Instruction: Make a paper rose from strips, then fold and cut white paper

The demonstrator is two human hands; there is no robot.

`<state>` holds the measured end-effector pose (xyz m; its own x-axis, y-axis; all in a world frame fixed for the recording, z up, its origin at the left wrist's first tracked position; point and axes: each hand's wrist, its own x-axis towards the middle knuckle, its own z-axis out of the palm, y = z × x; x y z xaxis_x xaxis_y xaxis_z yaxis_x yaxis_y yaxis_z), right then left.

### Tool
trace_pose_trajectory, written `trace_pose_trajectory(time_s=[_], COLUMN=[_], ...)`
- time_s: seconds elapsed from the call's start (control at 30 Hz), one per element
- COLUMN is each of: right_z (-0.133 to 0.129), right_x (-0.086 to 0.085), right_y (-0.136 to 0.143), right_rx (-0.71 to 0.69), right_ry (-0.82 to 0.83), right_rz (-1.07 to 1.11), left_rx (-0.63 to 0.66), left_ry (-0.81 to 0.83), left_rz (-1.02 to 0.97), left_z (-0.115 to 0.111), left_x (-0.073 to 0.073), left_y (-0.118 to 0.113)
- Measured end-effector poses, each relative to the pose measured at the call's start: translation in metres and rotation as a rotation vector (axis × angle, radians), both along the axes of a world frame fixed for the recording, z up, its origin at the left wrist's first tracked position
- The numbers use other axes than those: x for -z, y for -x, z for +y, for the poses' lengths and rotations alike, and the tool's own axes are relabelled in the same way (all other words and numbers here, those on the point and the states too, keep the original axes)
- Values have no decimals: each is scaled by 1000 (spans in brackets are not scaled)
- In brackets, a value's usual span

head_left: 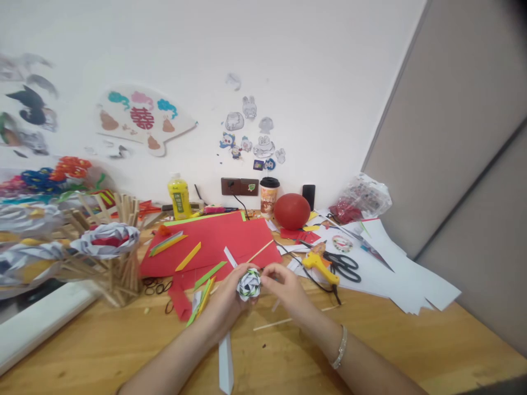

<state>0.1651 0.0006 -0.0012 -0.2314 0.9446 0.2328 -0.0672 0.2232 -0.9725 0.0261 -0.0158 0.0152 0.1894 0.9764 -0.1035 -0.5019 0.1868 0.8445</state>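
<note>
Left hand curls fingers round woven paper ball, right hand at its edge, fingertips bunched, can't tell if pinching anything.

The hands frame a white-and-green folded paper ball above the wooden table.

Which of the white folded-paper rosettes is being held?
The small green-edged rosette, in the left hand, with the right hand at its edge. The others, including the red-centred rosette, are unheld at the picture's left.
</note>
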Motion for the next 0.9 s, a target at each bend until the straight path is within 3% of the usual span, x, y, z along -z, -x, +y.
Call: trace_pose_trajectory(time_s=[0.13,0.4,0.6,0.77,0.9], right_z=[-1,0,1,0,1], right_x=[1,6,11,10,8], right_y=[0,5,5,5,3], right_rx=[-23,-65,-44,-2,-3], right_ry=[14,152,68,40,9], right_rz=[29,108,73,-21,-46], left_rx=[-26,74,-2,8,-20], left_ry=[31,-31,-20,-17,86], left_rz=[47,31,19,-5,-122], left_z=[-2,-4,-6,-6,-3], left_x=[-2,-3,-5,-3,-3], left_y=[-1,-2,-2,-3,-3])
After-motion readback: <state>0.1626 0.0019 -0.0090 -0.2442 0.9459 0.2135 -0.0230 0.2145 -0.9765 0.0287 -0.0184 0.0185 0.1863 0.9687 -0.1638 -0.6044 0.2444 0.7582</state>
